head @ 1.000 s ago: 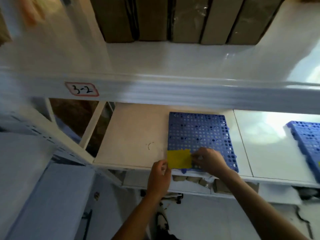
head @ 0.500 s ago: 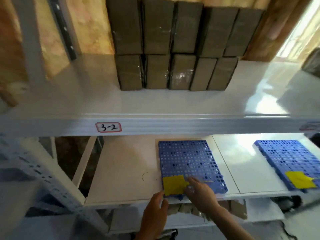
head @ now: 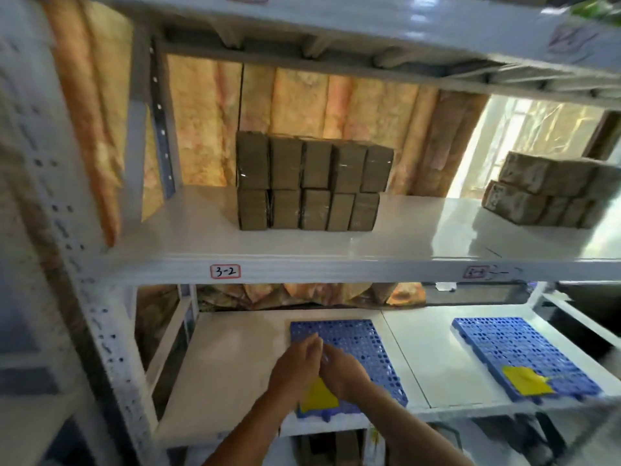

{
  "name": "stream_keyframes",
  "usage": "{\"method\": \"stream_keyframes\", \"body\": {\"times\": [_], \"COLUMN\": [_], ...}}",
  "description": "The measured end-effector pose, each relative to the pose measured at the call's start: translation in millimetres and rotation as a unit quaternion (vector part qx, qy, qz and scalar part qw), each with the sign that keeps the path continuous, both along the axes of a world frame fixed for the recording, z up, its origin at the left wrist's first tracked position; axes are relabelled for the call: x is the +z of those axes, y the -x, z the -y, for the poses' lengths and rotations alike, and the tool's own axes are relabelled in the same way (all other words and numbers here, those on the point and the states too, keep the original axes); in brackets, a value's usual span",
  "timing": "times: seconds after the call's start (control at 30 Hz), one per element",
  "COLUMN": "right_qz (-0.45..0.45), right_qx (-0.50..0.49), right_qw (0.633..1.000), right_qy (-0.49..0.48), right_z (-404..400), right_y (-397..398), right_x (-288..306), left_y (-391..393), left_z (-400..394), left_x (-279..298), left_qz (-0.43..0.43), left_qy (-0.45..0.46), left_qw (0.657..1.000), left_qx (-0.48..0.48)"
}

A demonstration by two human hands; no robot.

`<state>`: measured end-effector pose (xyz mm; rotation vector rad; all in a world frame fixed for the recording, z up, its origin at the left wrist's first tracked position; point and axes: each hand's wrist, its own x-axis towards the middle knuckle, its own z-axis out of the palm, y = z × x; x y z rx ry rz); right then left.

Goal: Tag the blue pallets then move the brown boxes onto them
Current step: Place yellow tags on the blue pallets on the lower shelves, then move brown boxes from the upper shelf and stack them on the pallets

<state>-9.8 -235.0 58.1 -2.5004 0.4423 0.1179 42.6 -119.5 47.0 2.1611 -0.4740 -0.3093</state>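
Yellow tag [head: 317,396] now fixed on near blue pallet [head: 353,351]; tagging complete.
We have lifted both hands, left hand [head: 295,368] and right hand [head: 342,369], off it; grip unclear. Far pallet [head: 517,351] also tagged; brown boxes [head: 309,179] wait above.

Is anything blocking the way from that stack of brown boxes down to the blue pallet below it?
The shelf board labelled 3-2 lies between the brown boxes and the blue pallet, so they must come out around its front edge. Both hands hover over that pallet.
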Motion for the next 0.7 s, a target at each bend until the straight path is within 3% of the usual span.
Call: {"method": "stream_keyframes", "body": {"times": [0.27, 0.43, 0.7], "right_qz": [0.167, 0.267, 0.429], "right_qx": [0.081, 0.101, 0.042], "right_qw": [0.981, 0.953, 0.891], "right_qy": [-0.050, -0.105, -0.144], "right_z": [-35, -69, -85], "right_y": [44, 56, 6], "right_x": [93, 153, 248], "left_y": [67, 86, 10], "left_z": [-47, -81, -89], "left_x": [121, 186, 266], "left_qz": [0.126, 0.272, 0.151], "left_qy": [0.097, 0.192, 0.327], "left_qw": [0.985, 0.935, 0.919], "left_qx": [0.069, 0.126, 0.158]}}
